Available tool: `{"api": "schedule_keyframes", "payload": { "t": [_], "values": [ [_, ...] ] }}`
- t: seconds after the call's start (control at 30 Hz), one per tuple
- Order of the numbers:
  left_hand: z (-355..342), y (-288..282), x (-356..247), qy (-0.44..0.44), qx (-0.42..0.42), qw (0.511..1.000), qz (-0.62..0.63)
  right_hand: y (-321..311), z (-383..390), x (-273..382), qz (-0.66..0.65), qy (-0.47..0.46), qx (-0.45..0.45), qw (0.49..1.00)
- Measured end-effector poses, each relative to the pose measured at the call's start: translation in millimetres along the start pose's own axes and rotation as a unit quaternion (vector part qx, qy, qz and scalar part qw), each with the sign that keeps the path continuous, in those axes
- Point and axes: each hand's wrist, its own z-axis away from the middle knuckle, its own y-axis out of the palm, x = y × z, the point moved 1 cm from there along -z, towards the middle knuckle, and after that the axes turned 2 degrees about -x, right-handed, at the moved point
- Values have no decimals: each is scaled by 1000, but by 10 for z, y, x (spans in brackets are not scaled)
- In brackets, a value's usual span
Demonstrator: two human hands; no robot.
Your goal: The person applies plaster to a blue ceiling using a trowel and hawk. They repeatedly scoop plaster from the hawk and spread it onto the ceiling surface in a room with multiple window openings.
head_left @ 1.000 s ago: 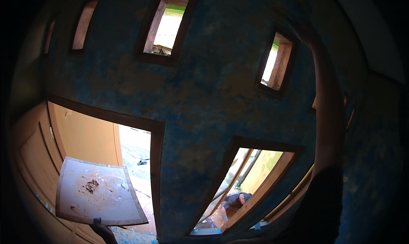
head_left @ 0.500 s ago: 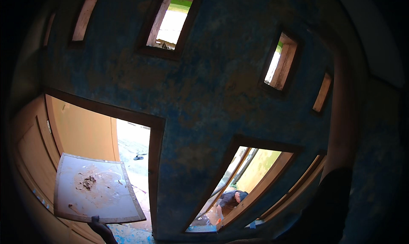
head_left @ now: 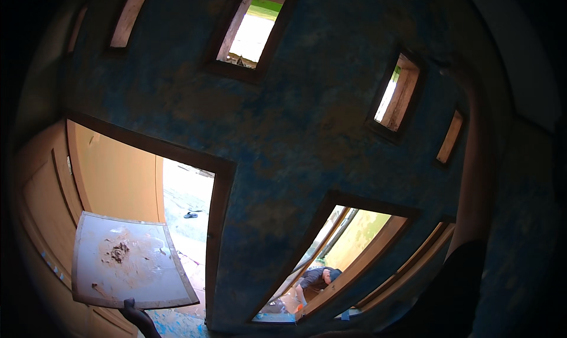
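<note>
Low at left, left hand [head_left: 137, 315] gripping the bottom edge of a flat board [head_left: 133, 261] — smeared with dried plaster, held up before the open doorway [head_left: 188, 220]. Right arm raised along the right edge, dark sleeve [head_left: 449, 296] showing — right hand out of sight. Beyond the blue wall [head_left: 283, 131], through a window [head_left: 336, 255], another person [head_left: 316, 279] bent over.

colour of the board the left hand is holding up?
The square board is whitish-grey, smeared with brownish mortar near its middle; left hand grips its lower edge. Head view shows it.
</note>
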Motion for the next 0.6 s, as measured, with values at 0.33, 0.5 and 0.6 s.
{"api": "schedule_keyframes", "payload": {
  "t": [0.33,0.5,0.6],
  "values": [
    [52,103,24,-16,2,1000,-2,-61,-150,446,-102,-50,-133,985],
    [34,-29,-44,-14,-18,1000,8,244,48,102,-33,-34,-63,997],
    [111,184,-7,-35,0,999,18,-96,112,-147,1,-20,-72,997]
  ]
}}
